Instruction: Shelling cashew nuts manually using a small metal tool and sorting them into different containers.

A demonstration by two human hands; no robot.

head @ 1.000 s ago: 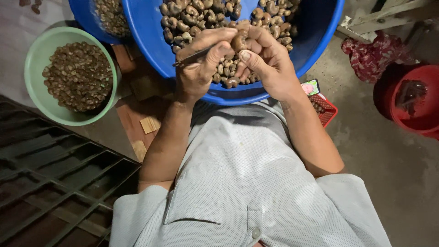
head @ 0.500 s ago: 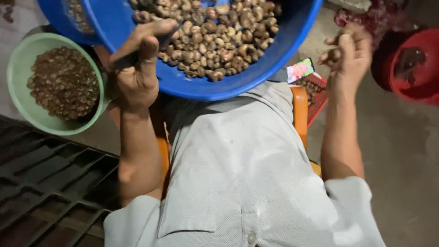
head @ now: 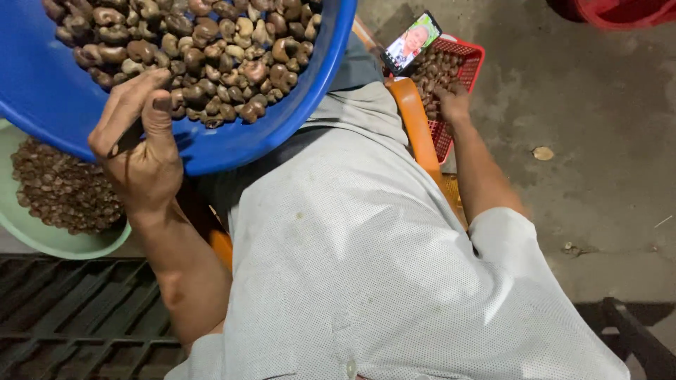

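Left fingers [head: 151, 98] curled shut around a thin dark picking tool [head: 127, 141], thumb pressed along its shaft; left hand [head: 141, 158] resting on the near rim of the blue basin [head: 282, 127]. Right fingertips down among the nuts in the red mesh basket [head: 468, 60]; grip hidden, so whether anything is held cannot be told. Right hand [head: 451, 102] at the near edge of that basket, just beyond the orange chair arm [head: 415, 123].

Cashew nuts [head: 211, 42] heaped in the blue basin on the lap, against its near wall. Judged light, hard-skinned, small, curved, likely brittle at the kernel: best pinched singly across the flat sides, with light pressure.

Green bowl [head: 63, 243] of smaller brown pieces at the left, partly under the basin. Phone [head: 412, 42] propped at the basket's far corner. Metal grate [head: 77, 317] on the floor at lower left.
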